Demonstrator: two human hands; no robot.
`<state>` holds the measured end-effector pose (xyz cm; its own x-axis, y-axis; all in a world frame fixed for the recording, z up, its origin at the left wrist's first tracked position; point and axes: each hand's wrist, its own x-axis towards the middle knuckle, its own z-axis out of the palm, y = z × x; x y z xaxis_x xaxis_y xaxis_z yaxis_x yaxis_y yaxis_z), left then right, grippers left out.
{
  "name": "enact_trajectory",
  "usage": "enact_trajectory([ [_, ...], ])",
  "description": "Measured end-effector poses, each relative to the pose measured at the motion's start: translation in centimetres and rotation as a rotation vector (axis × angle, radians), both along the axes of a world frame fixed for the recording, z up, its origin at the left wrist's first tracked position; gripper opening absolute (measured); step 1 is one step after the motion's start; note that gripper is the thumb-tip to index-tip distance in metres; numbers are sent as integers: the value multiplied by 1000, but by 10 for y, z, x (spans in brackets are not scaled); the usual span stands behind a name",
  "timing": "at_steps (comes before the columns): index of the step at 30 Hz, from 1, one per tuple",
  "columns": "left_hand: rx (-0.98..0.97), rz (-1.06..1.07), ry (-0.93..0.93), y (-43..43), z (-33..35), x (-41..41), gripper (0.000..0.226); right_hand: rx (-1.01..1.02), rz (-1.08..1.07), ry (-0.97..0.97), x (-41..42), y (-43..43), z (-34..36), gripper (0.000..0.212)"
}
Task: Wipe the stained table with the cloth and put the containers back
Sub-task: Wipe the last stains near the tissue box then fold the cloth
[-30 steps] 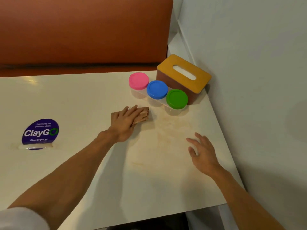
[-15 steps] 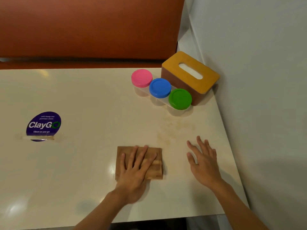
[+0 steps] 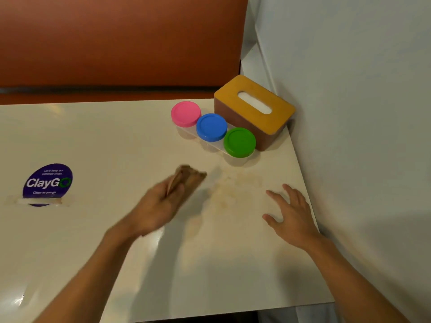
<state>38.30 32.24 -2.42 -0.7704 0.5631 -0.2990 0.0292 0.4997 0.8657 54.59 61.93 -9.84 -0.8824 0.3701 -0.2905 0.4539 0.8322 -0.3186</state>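
The cream table (image 3: 93, 136) has a faint brown stain (image 3: 233, 192) toward its right edge. In its far right corner stands a tissue box (image 3: 256, 123), with the pink container (image 3: 185, 113), blue container (image 3: 211, 127) and green container (image 3: 239, 142) in a row along its front. The right hand (image 3: 291, 217) lies flat, fingers spread, by the right edge, and the blurred left hand (image 3: 161, 206) is on the brown cloth (image 3: 190, 179) left of the stain, its grip impossible to tell.

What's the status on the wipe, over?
Left hand on brown folded cloth, grip blurred. Right hand open over cream table. Yellowish stain right of cloth. Three colour-lidded clear containers beyond it.
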Motion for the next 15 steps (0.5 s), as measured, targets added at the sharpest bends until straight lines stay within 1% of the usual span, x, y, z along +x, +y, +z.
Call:
enact_trajectory([
  [1, -57, 8, 92, 8, 2, -17, 26, -14, 0, 3, 1, 0, -1, 64],
  [3, -195, -57, 319, 24, -4, -45, 34, -42, -6, 29, 1, -2, -3, 65],
  [5, -442, -153, 510, 42, -22, -58, 49, -58, -15, 35, 1, -2, -4, 65],
  [6, -570, -204, 555, 50, -32, -58, 56, -62, -18, 31, 1, -3, -6, 65],
  [7, -662, -258, 552, 58, -42, -52, 61, -64, -18, 28, 3, -3, -7, 65],
  [9, -744, -334, 529, 69, -62, -37, 67, -70, -15, 33, 5, -4, -9, 65],
  [15, -719, -338, 570, 88, -84, 11, 70, -62, -13, 30, 4, -2, -11, 64],
])
